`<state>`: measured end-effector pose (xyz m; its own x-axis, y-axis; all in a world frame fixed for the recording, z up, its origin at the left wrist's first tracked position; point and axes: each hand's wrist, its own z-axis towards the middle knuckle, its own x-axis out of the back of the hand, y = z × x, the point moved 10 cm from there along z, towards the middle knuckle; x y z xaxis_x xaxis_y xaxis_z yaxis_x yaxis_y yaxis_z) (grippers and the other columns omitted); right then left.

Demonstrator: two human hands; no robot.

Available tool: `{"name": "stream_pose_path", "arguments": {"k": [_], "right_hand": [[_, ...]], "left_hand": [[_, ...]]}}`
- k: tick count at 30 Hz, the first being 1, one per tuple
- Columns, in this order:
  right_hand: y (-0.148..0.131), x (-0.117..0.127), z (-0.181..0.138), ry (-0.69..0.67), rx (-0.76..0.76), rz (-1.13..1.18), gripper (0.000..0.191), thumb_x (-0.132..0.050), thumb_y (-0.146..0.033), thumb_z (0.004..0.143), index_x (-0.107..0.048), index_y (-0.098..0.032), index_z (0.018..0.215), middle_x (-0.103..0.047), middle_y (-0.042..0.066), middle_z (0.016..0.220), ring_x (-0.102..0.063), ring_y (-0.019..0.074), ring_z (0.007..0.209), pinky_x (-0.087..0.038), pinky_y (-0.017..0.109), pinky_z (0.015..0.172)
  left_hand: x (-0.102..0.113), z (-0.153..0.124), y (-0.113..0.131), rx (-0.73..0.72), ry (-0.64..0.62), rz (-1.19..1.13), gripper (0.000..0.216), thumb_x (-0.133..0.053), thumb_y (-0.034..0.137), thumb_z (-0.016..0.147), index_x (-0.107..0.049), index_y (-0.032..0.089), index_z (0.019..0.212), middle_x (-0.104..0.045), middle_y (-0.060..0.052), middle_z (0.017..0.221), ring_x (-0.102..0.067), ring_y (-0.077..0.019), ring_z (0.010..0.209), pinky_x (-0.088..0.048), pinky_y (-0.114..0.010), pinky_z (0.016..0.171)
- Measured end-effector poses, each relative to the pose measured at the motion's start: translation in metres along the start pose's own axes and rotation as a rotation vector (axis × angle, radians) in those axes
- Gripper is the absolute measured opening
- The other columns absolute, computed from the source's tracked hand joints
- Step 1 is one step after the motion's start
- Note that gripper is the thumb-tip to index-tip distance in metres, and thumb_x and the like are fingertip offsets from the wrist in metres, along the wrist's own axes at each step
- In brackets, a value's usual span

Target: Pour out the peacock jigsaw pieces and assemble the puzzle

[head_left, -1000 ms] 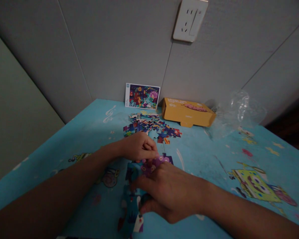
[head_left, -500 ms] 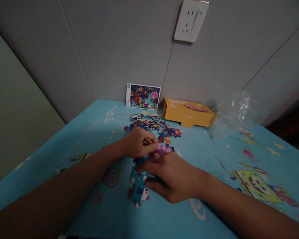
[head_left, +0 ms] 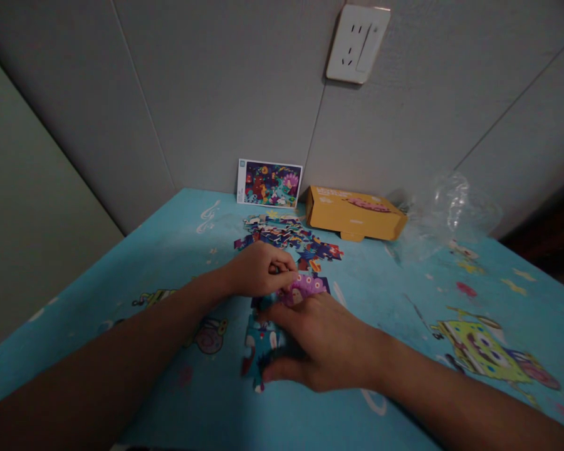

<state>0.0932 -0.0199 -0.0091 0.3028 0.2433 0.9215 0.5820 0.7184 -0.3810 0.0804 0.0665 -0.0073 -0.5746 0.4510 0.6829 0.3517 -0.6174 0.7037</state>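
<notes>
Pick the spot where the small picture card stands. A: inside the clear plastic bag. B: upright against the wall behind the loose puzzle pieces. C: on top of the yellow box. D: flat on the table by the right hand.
B: the picture card stands upright against the wall, behind the loose puzzle pieces and left of the yellow box.

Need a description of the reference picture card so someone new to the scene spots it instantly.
Start at the white wall socket high on the grey wall, then drop to where the wall meets the blue cartoon tablecloth. The reference card leans upright there, just left of the yellow box and behind the loose puzzle pieces. It alone stands upright: one white-bordered rectangle showing a colourful picture.
</notes>
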Motion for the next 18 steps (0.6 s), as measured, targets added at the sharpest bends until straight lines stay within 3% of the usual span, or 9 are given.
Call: {"name": "stream_pose_path", "arguments": {"k": [6,18], "right_hand": [[0.008,-0.0034,0.002,-0.032,-0.097,-0.005,0.07,-0.065,-0.07,0.067,-0.063,-0.015,0.11,-0.069,0.01,0.082,-0.065,0.0266,0.074,-0.041,0.033,0.062],[0.0092,0.0017,0.0002,-0.012,-0.051,0.098,0.06,-0.073,-0.056,0.063,-0.064,-0.019,0.109,-0.061,0.001,0.072,-0.053,0.0151,0.06,-0.033,0.026,0.056]], "left_hand": [[0.0005,-0.0001,-0.0011,-0.003,0.004,0.009,0.019,-0.058,0.024,0.08,-0.072,0.013,0.082,-0.071,-0.004,0.067,-0.062,-0.0115,0.06,-0.044,-0.019,0.057],[-0.0015,-0.0006,-0.0018,-0.004,-0.007,-0.004,0.02,-0.058,0.026,0.081,-0.072,0.012,0.083,-0.072,-0.004,0.068,-0.062,-0.0118,0.06,-0.044,-0.019,0.057]]}}
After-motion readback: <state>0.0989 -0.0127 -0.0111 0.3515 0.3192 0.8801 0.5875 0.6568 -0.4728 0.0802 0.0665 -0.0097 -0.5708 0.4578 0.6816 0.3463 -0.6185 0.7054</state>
